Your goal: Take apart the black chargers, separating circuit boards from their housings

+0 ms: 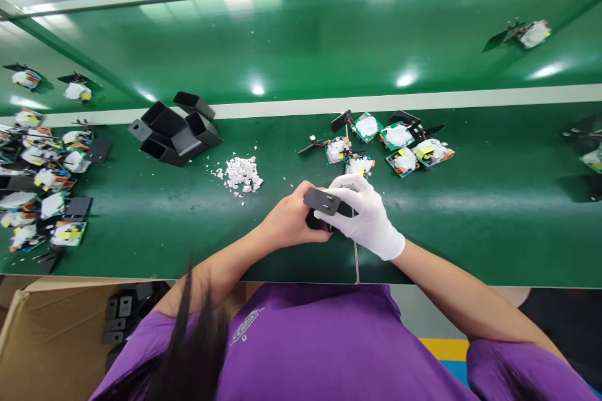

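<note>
My bare left hand [291, 216] wraps round a black plastic housing [316, 223], most of which is hidden by my fingers. In my white-gloved right hand [364, 213], thumb and fingers pinch a black end cover with metal plug prongs [322, 201]. The cover sits tilted at the housing's mouth; whether it is seated there I cannot tell. Just beyond my right hand lie several green circuit boards [367, 127] topped with white filler and yellow tape, some wired to black covers.
Several empty black housings [181, 131] stand left of a heap of white crumbs [242, 174]. More circuit board assemblies [51, 178] crowd the left end. A few lie on the green belt behind, one assembly [535, 34] at right. A cardboard box [61, 326] with black housings stands below the bench's left edge.
</note>
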Demonstrator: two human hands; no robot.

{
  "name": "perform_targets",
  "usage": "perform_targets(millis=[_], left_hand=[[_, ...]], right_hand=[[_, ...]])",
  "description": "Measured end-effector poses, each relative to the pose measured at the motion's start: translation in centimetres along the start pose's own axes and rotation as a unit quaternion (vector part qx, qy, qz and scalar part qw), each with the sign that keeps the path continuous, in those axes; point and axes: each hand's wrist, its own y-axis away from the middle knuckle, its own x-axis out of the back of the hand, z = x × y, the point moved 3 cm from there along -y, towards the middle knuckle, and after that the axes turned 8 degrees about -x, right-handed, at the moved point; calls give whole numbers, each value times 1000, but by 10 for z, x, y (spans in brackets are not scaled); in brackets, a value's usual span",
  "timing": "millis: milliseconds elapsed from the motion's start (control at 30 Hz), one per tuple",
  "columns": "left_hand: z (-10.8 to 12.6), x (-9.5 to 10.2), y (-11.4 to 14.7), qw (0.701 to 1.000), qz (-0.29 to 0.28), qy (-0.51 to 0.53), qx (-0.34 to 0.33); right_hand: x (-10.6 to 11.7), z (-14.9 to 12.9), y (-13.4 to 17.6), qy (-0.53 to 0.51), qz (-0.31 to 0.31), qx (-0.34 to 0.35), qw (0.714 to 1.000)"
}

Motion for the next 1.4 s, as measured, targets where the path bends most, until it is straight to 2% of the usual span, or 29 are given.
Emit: perform_targets(millis=[100,167,300,367,467,667,900,1100,1167,1233,1300,1367,1400], left_hand=[[5,1,-2,998,26,8,-54],[7,3,-3,997,33,19,-62],[5,6,-4,999,21,23,-5],[5,6,-4,999,29,10,12],[5,6,-4,999,34,-10,31],[3,6,-6,998,7,-30,60],[2,9,-6,998,5,-33,60],[-1,14,-8,997,-4,-34,66],[-5,17,-8,994,21,-52,96],[-11,21,-7,986,70,-66,136],[-15,23,-7,980,90,-61,167],[-15,24,-7,978,108,-49,171],[-13,24,-7,978,118,-42,168]], right_hand=[[6,-4,-1,-23,20,-12,999],[10,-3,-2,-58,25,-51,997],[9,6,-5,-150,21,-185,971],[8,11,-6,-163,28,-223,961],[6,14,-7,-164,32,-243,955],[2,20,-7,-210,33,-280,936],[-3,26,-3,-252,13,-321,913],[-7,28,-8,-231,-1,-277,933],[-1,26,-12,-212,-5,-254,944],[10,21,-15,-185,14,-229,956],[22,12,-16,-121,39,-150,980],[24,-1,-16,-12,22,-2,1000],[20,-7,-15,52,-7,75,996]])
